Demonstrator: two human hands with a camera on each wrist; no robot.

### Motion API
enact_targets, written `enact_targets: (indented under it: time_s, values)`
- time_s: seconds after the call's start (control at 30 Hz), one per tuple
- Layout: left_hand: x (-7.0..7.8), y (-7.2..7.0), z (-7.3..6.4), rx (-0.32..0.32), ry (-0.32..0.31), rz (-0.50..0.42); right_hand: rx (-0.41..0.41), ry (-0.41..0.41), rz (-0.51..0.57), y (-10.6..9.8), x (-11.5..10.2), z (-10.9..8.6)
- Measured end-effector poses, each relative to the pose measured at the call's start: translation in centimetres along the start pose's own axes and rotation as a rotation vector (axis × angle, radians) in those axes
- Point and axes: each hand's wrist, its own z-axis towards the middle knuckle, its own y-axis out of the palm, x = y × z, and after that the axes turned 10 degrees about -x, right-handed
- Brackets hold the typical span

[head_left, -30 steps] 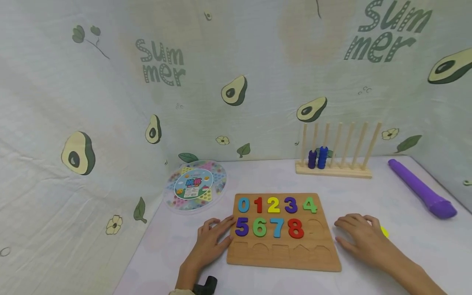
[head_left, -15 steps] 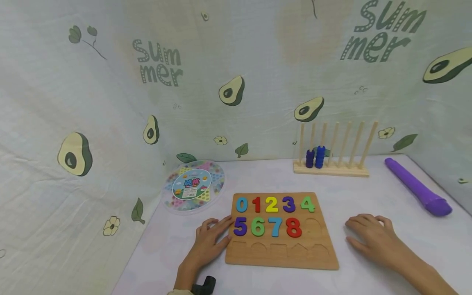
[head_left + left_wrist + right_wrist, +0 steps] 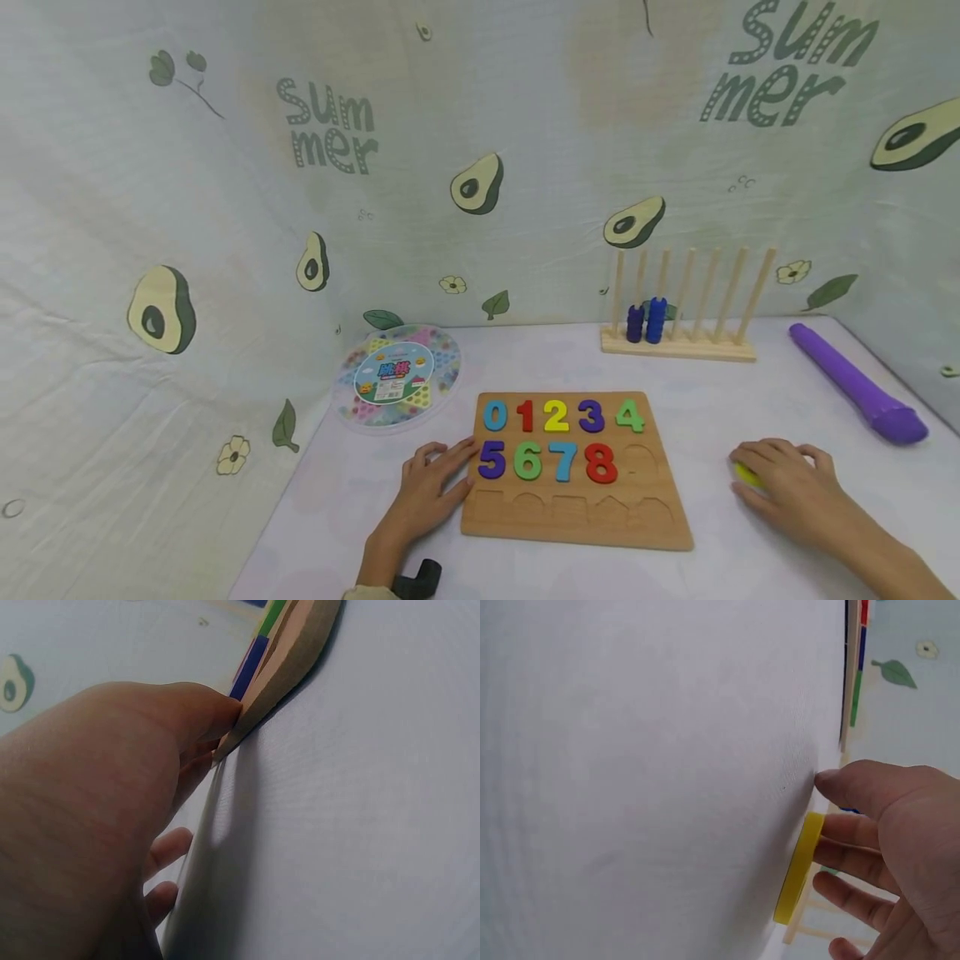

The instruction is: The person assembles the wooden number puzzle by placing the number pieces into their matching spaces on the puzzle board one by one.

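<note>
On the table lies a wooden number puzzle board (image 3: 577,523) holding coloured number pieces 0 to 8; the spot after the red 8 (image 3: 601,463) is a bare recess. My left hand (image 3: 431,492) rests against the board's left edge, thumb and fingertips touching it. In the left wrist view the thumb lies at the board's edge beside the purple 5 (image 3: 250,669). To the right of the board, my right hand (image 3: 787,492) is over a flat yellow piece (image 3: 801,870). Its fingertips touch that piece while the thumb stays apart; the piece's full shape is hidden.
A wooden peg rack (image 3: 678,350) with dark blue and blue beads stands at the back right. A purple microphone-shaped object (image 3: 858,383) lies at the far right. A round, clear-rimmed board game box (image 3: 393,375) sits back left. Printed cloth (image 3: 540,275) hangs behind the table.
My right hand has moved right, away from the puzzle board. The yellow piece, earlier showing beyond its far side and then hidden, now shows under its fingers. My left hand stays put.
</note>
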Motion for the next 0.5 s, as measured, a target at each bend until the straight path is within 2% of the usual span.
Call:
enact_targets:
  time_s: [0.1,0.23,0.33,0.5]
  values:
    - [0.0,0.0,0.0,-0.005,-0.003,0.002,0.042,-0.037,-0.002,0.2,0.3,-0.1]
    - [0.2,-0.1,0.0,-0.007,-0.013,-0.003,0.045,-0.053,0.011,0.2,0.4,0.0]
    - [0.2,-0.2,0.0,-0.010,-0.015,-0.011,-0.006,0.016,0.017,-0.1,0.5,0.0]
    - [0.4,-0.2,0.0,-0.014,-0.013,-0.011,-0.098,0.190,0.037,-0.8,0.7,-0.2]
